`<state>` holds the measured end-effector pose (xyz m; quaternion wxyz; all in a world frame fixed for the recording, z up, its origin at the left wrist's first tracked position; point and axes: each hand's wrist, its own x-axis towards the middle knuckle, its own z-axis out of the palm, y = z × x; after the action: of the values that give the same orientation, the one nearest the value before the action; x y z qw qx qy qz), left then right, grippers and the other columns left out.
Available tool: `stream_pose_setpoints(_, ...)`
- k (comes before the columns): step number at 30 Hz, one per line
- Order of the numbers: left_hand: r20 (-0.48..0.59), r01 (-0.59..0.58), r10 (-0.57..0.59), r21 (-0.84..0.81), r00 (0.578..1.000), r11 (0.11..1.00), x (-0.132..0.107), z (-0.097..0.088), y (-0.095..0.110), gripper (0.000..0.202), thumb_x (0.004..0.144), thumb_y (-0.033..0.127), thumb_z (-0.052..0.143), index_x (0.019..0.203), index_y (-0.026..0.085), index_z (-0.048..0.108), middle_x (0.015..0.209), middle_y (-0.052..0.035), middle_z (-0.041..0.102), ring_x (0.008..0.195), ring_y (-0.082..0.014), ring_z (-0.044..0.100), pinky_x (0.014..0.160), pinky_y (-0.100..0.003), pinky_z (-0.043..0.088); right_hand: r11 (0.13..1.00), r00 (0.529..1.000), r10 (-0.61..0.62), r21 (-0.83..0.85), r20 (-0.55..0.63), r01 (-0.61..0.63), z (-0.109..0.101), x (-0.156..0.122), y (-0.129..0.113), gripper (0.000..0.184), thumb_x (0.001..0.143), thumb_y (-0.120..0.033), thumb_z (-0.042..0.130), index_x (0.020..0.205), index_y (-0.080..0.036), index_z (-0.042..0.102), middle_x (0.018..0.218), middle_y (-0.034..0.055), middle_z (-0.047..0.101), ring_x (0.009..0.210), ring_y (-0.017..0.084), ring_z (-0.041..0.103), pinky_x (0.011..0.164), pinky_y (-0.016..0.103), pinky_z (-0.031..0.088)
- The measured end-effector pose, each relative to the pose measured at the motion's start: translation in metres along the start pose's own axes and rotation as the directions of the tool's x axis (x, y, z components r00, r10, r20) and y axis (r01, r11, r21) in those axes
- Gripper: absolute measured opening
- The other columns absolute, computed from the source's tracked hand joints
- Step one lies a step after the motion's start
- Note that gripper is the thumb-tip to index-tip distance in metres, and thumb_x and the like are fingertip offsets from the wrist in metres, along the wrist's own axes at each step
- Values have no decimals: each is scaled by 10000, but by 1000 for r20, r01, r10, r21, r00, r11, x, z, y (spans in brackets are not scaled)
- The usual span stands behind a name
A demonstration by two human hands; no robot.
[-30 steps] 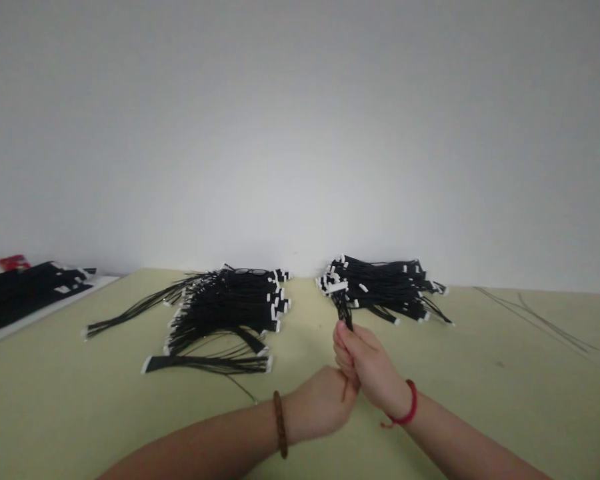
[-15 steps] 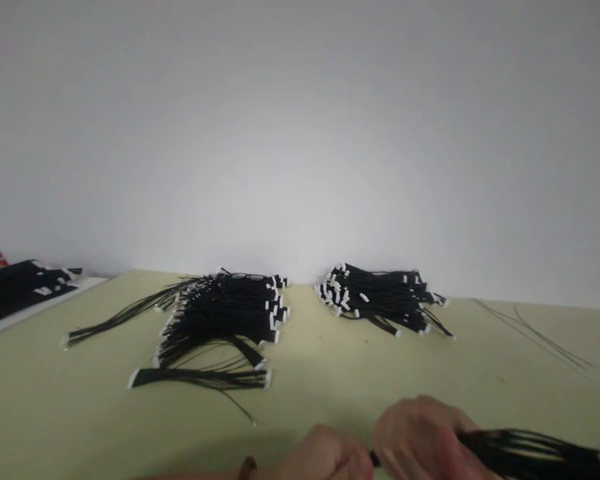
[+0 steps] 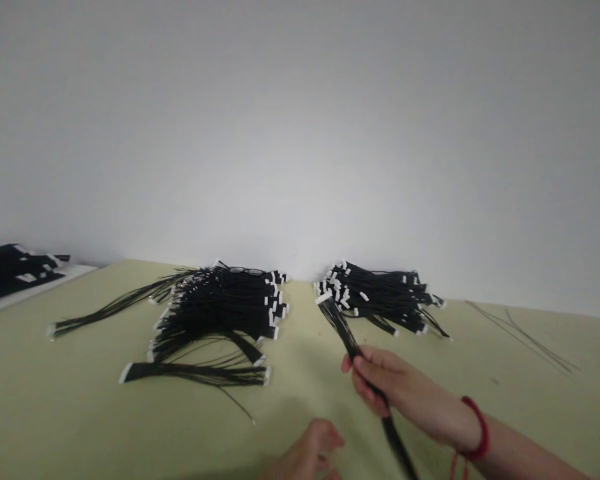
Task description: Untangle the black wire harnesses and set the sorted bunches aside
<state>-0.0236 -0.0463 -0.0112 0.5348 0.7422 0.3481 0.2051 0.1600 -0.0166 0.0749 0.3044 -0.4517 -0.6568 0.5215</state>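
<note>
My right hand (image 3: 385, 383), with a red cord at the wrist, is closed around a black cable bundle (image 3: 341, 325) whose white connector end points up toward the right-hand pile of cables (image 3: 380, 297). The bundle's other end runs down past the hand to the bottom edge. My left hand (image 3: 310, 457) sits low at the bottom edge, only partly visible, fingers loosely curled with nothing seen in them.
A larger pile of black cables with white connectors (image 3: 220, 310) lies left of centre on the yellow-green table (image 3: 80, 413). A single flat cable (image 3: 195, 373) lies in front of it. More cables rest on a white tray (image 3: 15, 280) at far left. Thin loose wires (image 3: 525, 337) lie at right.
My right hand has swung the cable bundle from lying sideways at the lower right to pointing up toward the right pile. The left hand has let go of it and dropped lower.
</note>
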Motion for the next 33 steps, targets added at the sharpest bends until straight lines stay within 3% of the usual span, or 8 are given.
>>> stream_pose_setpoints(9,35,-123,118,342,992,932,-6,-9,0,144,832,242,430,943,173,490,1021,-64,512,949,-150,447,869,-236,333,668,864,-305,-736,-400,-105,-179,107,-36,209,847,-307,494,966,-150,564,977,55,559,869,144,528,792,343,430)
stream_pose_setpoints(14,34,-157,155,360,987,920,-10,-9,-2,117,815,212,463,930,200,481,1005,-39,519,917,-129,460,831,-214,362,512,756,-472,-839,-453,-183,-134,134,34,367,855,-316,476,1179,-146,458,1264,107,400,1160,253,379,951,502,292)
stream_pose_setpoints(18,54,-205,201,431,978,879,-4,-5,-8,127,812,252,494,920,186,497,996,-59,537,927,-138,484,833,-208,375,417,791,-534,-907,-299,-62,-71,122,108,424,844,-355,484,1216,-159,434,1352,111,306,1225,267,304,976,495,274)
stream_pose_setpoints(21,89,-215,198,533,976,818,-6,-12,6,212,777,254,545,963,160,508,1012,-80,545,946,-153,489,852,-215,374,408,787,-551,-912,-275,-33,-63,111,134,493,848,-374,469,1280,-164,359,1401,119,208,1252,283,254,984,498,264)
stream_pose_setpoints(24,106,-219,203,696,973,683,-15,-46,23,357,693,245,632,1018,163,510,1094,-78,521,1070,-198,417,963,-287,298,449,780,-531,-890,-332,-72,-77,107,143,535,847,-387,466,1307,-157,320,1395,135,211,1250,294,253,983,507,262)
stream_pose_setpoints(27,-96,37,78,832,992,554,-33,-102,24,305,744,173,536,1048,169,521,1116,-89,522,1081,-212,423,972,-352,282,496,787,-487,-862,-378,-108,-86,108,147,536,846,-379,473,1306,-150,322,1365,145,264,1224,291,300,966,500,293)
stream_pose_setpoints(30,-387,381,-71,828,919,411,-62,-149,7,304,759,211,505,1047,129,548,1076,-132,562,1048,-257,467,937,-413,319,517,800,-459,-848,-386,-113,-85,109,149,521,843,-360,485,1295,-151,336,1365,142,262,1211,284,321,958,488,310)
stream_pose_setpoints(33,-461,467,-110,802,880,373,-96,-164,-19,353,818,255,407,1100,103,556,1102,-143,578,1041,-253,513,936,-394,357,532,808,-436,-838,-396,-123,-82,108,148,495,840,-335,496,1278,-152,356,1365,138,264,1185,273,357,941,475,337)
